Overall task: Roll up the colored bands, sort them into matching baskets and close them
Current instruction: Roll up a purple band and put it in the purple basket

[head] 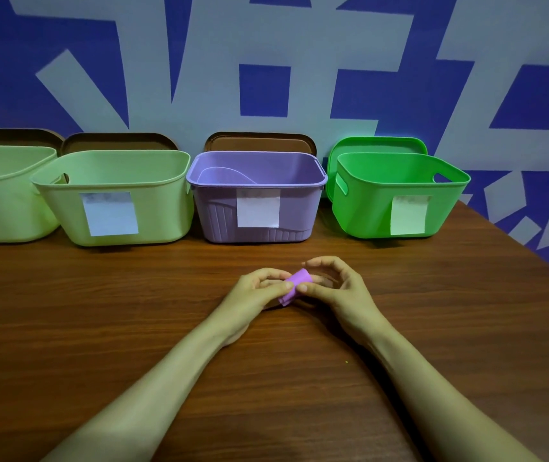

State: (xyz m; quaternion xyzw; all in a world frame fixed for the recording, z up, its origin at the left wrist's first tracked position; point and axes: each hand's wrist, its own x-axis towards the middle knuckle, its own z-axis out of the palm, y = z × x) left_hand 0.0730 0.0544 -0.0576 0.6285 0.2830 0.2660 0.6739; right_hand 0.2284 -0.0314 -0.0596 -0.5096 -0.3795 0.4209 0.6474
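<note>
Place: staged sorting bench, room type unclear.
Signs: wood-grain table (99, 311), blue/grey geometric wall (266, 38), labelled baskets (300, 208) in row.

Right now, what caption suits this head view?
Left hand and right hand pinch a purple band before the purple basket.

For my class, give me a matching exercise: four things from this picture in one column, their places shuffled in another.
1 purple band
2 purple basket
3 bright green basket
4 green lid

a rightmost of the baskets
b upright behind a basket
c pinched between left hand and right hand
d third basket from the left

Pairs: 1-c, 2-d, 3-a, 4-b
</note>
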